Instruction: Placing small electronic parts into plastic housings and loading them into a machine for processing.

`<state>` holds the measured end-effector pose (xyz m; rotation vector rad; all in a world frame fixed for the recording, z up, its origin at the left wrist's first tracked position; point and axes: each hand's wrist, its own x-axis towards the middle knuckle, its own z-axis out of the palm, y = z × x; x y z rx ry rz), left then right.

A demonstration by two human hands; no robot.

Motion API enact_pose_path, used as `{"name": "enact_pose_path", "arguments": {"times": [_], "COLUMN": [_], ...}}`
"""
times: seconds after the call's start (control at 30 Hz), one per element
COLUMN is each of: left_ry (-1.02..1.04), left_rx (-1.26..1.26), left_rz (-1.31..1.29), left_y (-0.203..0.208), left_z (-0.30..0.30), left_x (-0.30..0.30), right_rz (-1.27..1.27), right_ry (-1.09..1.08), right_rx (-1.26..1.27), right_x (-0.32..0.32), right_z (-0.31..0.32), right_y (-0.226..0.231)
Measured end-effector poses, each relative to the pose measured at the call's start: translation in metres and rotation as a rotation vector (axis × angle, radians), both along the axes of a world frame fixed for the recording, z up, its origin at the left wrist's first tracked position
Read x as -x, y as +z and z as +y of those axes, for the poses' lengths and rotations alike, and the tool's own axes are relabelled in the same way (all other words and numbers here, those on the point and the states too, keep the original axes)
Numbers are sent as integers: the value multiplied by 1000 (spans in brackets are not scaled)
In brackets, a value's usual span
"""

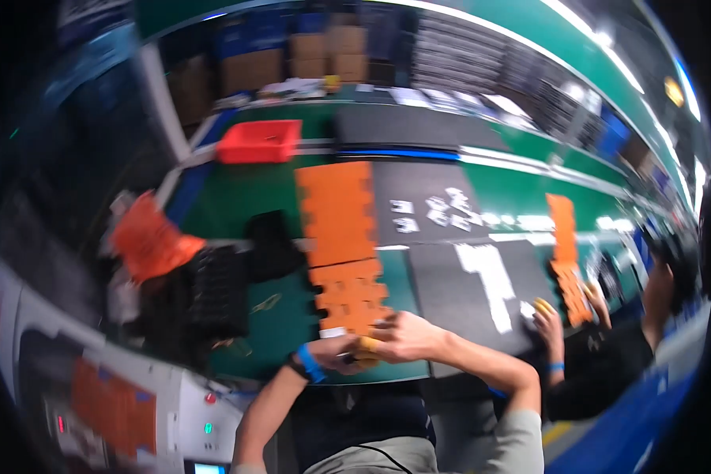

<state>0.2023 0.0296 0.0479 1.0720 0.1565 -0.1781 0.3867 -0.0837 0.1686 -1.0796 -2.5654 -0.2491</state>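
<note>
My left hand (337, 353), with a blue band on its wrist, and my right hand (407, 338) meet at the near edge of the bench. Their fingers are closed together, and yellow covers sit on some fingertips. What they pinch is small and blurred, so its kind cannot be made out. A small white piece (332, 332) shows beside the left fingers. Just beyond my hands lies a notched orange mat (344, 286) with cut-outs, and a second orange mat (336, 209) adjoins its far edge.
Right of the orange mats, a dark mat (387, 225) bears several small white parts. A nearer dark mat (442, 288) carries white pieces. A red tray (249, 156) stands far left, a black tray (221, 292) nearer. At right, a co-worker's hand (551, 322) is beside another orange mat (562, 225).
</note>
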Motion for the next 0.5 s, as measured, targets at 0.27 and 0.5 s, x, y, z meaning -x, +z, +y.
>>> {"name": "enact_pose_path", "arguments": {"times": [0.27,0.5], "left_ry": [471,1184], "left_rx": [119,-949], "left_rz": [164,321], "left_y": [47,0], "left_z": [10,8], "left_x": [40,57], "right_rz": [417,1062], "right_ry": [-145,-977], "right_rx": [143,-86], "right_x": [-9,-180], "right_z": [41,146], "right_y": [12,-82]}}
